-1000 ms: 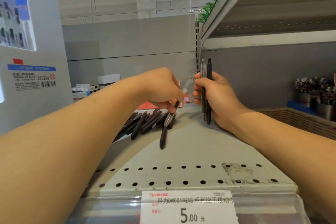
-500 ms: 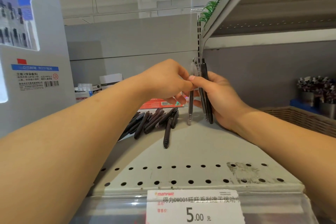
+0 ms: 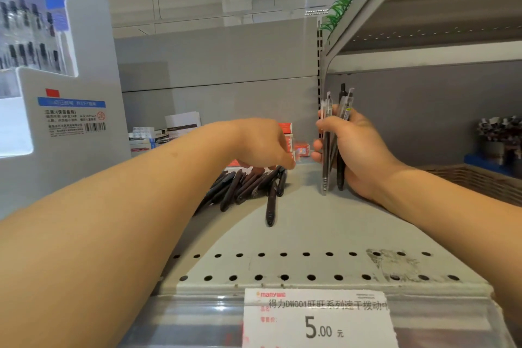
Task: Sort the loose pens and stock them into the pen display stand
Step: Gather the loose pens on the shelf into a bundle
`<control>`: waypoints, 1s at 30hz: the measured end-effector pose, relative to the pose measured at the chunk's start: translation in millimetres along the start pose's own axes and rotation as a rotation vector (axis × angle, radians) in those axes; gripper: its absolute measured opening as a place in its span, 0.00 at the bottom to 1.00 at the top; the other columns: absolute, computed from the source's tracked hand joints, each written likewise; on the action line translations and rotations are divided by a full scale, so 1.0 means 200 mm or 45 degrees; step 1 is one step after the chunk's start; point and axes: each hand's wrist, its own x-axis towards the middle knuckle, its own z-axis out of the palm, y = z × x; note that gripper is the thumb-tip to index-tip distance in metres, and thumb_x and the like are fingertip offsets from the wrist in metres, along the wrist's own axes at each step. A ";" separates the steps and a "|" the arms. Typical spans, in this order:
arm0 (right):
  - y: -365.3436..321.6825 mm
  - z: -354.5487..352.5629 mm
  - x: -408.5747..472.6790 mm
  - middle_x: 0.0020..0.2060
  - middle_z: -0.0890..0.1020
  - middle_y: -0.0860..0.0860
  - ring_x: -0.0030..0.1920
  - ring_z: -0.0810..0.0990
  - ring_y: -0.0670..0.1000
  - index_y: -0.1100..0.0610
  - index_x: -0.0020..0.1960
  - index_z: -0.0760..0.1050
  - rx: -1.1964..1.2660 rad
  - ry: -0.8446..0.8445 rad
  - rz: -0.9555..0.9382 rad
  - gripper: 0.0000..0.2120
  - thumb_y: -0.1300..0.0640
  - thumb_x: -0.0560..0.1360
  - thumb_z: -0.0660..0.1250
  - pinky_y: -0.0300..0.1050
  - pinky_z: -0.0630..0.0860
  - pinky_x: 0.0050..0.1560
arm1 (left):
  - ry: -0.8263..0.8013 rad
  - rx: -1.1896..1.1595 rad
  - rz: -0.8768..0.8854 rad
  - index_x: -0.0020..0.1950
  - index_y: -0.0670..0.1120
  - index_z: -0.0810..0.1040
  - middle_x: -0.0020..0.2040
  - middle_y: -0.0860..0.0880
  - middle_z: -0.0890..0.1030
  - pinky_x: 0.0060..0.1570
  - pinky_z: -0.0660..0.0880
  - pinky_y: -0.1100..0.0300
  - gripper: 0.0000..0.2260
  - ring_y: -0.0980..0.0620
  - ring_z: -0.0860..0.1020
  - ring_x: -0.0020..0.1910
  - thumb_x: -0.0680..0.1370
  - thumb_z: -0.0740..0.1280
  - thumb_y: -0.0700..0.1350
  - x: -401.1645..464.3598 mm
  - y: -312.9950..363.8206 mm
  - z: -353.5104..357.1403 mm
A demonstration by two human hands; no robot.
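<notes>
Big picture first: our pen display stand (image 3: 65, 70) rises at the far left of the shelf (image 3: 310, 229), well apart from the work, with pens already racked in its upper window. Nothing goes into it yet; we judge we're in the sorting stage. What has changed: half a second ago our two hands met and a clear pen passed across; now they are parted. That pen stands with the others in the bundle of pens (image 3: 333, 138), so the sorted lot has grown by one, and another pick is coming.

Our right hand (image 3: 353, 150) is clenched round that bundle, holding it upright, tips near the shelf, a mix of clear and black barrels. Our left hand (image 3: 262, 144) has dropped back, palm down, fingers curled over the far end of the pile of dark pens (image 3: 243, 183); whether it has pinched one we cannot tell. One stray black pen (image 3: 270, 206) lies just in front of the pile, pointing towards us.
</notes>
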 end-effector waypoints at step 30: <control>0.02 -0.01 0.01 0.28 0.74 0.47 0.28 0.68 0.46 0.55 0.50 0.74 -0.262 -0.086 -0.080 0.10 0.52 0.77 0.72 0.38 0.65 0.24 | 0.130 -0.733 0.168 0.51 0.43 0.83 0.49 0.44 0.85 0.32 0.79 0.64 0.06 0.56 0.84 0.35 0.78 0.68 0.43 -0.06 0.12 -0.01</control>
